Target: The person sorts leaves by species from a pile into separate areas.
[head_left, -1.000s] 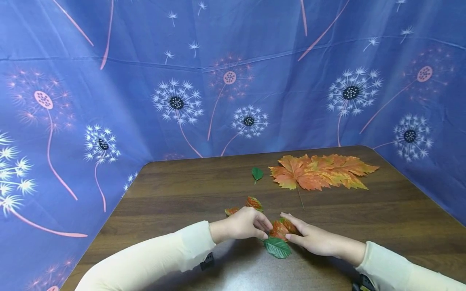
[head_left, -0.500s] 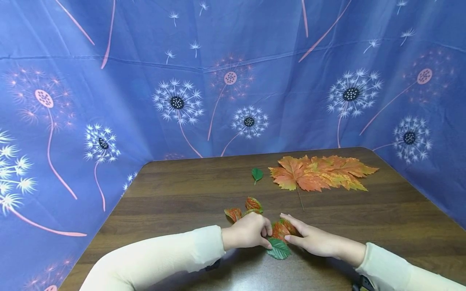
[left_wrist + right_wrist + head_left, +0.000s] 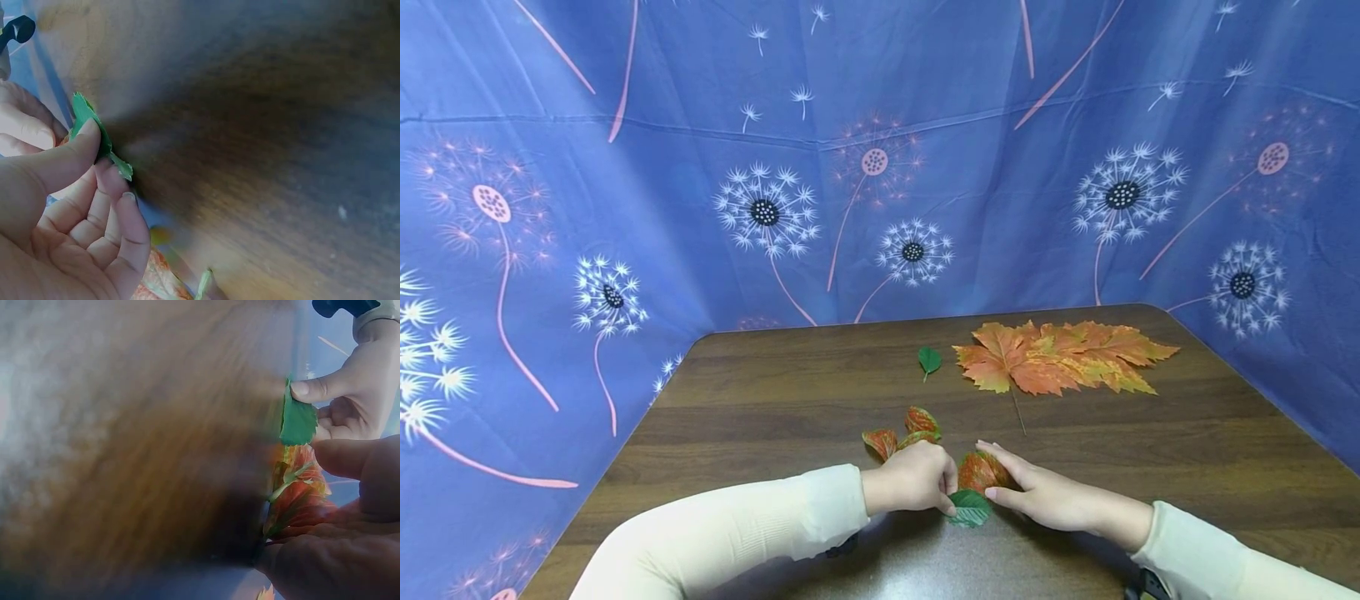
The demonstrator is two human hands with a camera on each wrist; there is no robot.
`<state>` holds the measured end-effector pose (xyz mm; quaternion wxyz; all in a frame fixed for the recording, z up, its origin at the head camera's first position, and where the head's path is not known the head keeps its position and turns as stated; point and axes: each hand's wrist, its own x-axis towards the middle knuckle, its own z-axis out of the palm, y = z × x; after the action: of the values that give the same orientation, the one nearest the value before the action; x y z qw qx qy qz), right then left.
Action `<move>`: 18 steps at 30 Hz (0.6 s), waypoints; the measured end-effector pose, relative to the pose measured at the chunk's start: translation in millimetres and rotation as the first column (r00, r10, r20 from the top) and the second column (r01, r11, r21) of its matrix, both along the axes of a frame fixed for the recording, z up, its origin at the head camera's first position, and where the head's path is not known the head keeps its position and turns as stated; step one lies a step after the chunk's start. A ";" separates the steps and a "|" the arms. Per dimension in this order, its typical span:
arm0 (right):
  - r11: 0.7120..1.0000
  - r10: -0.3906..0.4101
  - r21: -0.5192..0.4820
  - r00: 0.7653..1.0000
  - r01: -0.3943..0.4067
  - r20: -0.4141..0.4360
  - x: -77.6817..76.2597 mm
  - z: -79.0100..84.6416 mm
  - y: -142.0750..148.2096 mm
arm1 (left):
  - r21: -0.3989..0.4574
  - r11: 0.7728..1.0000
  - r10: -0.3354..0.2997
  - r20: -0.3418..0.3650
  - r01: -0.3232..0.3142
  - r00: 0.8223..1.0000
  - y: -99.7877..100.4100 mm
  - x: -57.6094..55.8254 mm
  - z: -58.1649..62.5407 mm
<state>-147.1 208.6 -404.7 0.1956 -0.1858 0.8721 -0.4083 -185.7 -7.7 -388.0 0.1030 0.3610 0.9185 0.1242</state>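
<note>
My left hand (image 3: 916, 478) pinches the edge of a green serrated leaf (image 3: 972, 509) between thumb and fingers. The left wrist view shows the thumb pressed on that green leaf (image 3: 87, 122), its other fingers curled loosely. Just beyond lies a pair of overlapping red-orange leaves (image 3: 981, 472). My right hand (image 3: 1052, 497) rests along their right side, thumb and fingers extended around them. In the right wrist view the red leaves (image 3: 303, 506) show a pale green stem and sit between thumb and fingers. More red-orange leaves (image 3: 881, 442) lie behind the left hand, partly hidden by it.
A row of large orange maple leaves (image 3: 1060, 357) lies at the back right of the wooden table (image 3: 775, 383). One small green leaf (image 3: 929, 360) is to their left. A blue dandelion-print cloth (image 3: 970, 167) hangs around the table's back and sides.
My left hand has shifted right and slightly toward me, from the stem side onto the green leaf, which it now pinches. The leaf has tilted slightly. My right hand has stayed about still.
</note>
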 end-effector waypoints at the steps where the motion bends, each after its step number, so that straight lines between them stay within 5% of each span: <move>1: 1.000 0.001 0.004 1.000 -0.001 -0.003 0.0 0.0 -0.1 | -0.003 1.000 -0.002 -0.002 0.002 1.000 -0.2 -0.1 0.0; 18: 1.000 0.009 -0.013 0.999 -0.009 0.044 -0.7 0.1 -0.5 | 0.008 1.000 -0.021 0.027 0.021 0.999 -9.2 0.6 4.2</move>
<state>-147.8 208.1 -404.5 0.2154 -0.1820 0.8642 -0.4168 -185.1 -16.9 -383.8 0.1155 0.3692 0.9127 0.1319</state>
